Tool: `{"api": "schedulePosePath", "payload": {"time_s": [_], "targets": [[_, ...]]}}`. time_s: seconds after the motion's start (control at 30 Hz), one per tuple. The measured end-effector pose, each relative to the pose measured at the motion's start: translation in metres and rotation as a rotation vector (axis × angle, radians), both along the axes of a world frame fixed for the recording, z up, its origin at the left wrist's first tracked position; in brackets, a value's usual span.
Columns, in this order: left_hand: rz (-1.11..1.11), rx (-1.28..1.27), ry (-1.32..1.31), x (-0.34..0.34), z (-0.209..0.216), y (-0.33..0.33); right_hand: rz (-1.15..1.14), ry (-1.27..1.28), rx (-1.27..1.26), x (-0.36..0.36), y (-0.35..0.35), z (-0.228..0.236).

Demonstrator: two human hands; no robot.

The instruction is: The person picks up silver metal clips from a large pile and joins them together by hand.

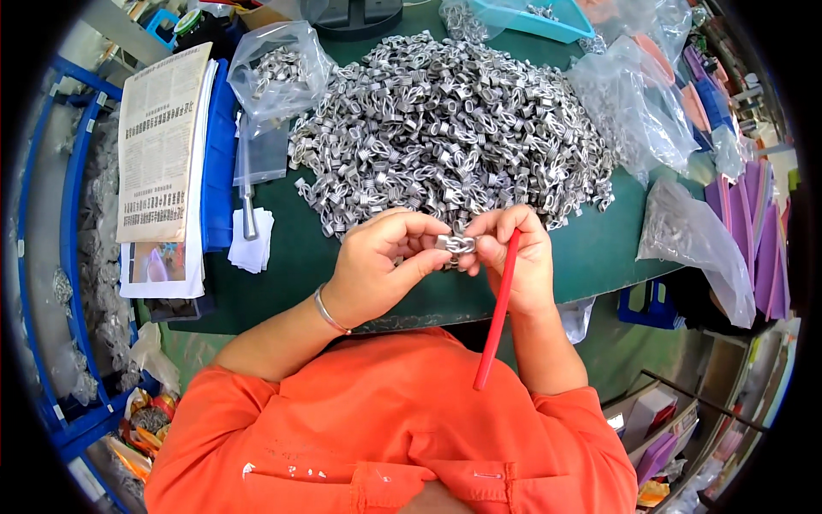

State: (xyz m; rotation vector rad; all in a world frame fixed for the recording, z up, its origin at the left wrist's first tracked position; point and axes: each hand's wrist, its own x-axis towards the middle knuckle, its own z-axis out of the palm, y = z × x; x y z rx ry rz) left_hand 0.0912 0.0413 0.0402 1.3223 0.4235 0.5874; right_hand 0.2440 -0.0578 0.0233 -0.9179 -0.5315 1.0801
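Between my two hands, at the near edge of a big heap of metal links, is a small silvery metal link piece. My left hand pinches its left end between thumb and fingers. At its right end the fingers of my right hand close on it. A red stick-like tool also sits in my right hand, its long end slanting down toward my chest. I cannot make out the tool's upper tip. The heap partly merges with the piece behind my fingertips.
The heap lies on a green table. A newspaper on a blue tray, a screwdriver-like tool and white paper slips are at left. Clear plastic bags and a light-blue tray stand around the heap's far and right sides.
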Motion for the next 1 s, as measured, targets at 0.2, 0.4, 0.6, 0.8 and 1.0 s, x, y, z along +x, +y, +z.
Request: {"api": "schedulePosePath", "payload": {"time_s": [0.2, 0.4, 0.6, 0.8, 1.0], "targets": [[-0.039, 0.439, 0.025, -0.001, 0.008, 0.004, 0.003, -0.325, 0.215, -0.001, -0.004, -0.017], [-0.001, -0.021, 0.033, -0.004, -0.008, -0.003, -0.193, -0.475, 0.254, -0.009, -0.009, -0.006], [-0.157, -0.306, 0.064, -0.003, -0.013, -0.003, -0.206, -0.656, 0.338, -0.016, -0.006, 0.005], [-0.350, -1.023, -0.005, -0.001, -0.010, 0.008, -0.184, -1.000, 0.376, -0.008, -0.008, 0.012], [-0.230, -0.903, 0.056, -0.005, -0.005, 0.010, -0.091, -0.927, 0.585, 0.006, -0.045, 0.023]]}}
